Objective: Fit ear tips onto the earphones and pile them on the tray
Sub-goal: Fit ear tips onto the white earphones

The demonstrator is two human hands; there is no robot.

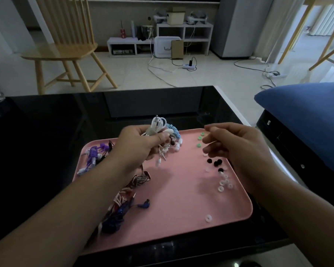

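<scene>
Over the pink tray (181, 218), left hand (141, 143) is gripping a bundle of white earphones (157, 127): fingers curled round the coiled cable, thumb pressing across the front, loops and the jack sticking up above the fingers, earbuds dangling just below them. Light blue coiled earphones (175, 131) are sitting right behind those fingers, touching the white bundle. Right hand (237, 145) is hovering above the tray's far right side, fingers loosely bent; can't tell whether the fingertips are pinching anything. Green ear tips (200, 138) are lying just beside the right fingertips, toward the left hand. Black ear tips (215, 162) are lying just below the right fingers, clear ear tips (224, 182) a bit nearer the wrist, one clear ear tip (208, 218) well apart near the tray's front edge. Purple earphones (94, 153) are lying left of the left hand; a tangle of brown, white and blue earphones (123, 201) is lying under the left forearm. Tray is sitting on a black glossy table (56, 122).
</scene>
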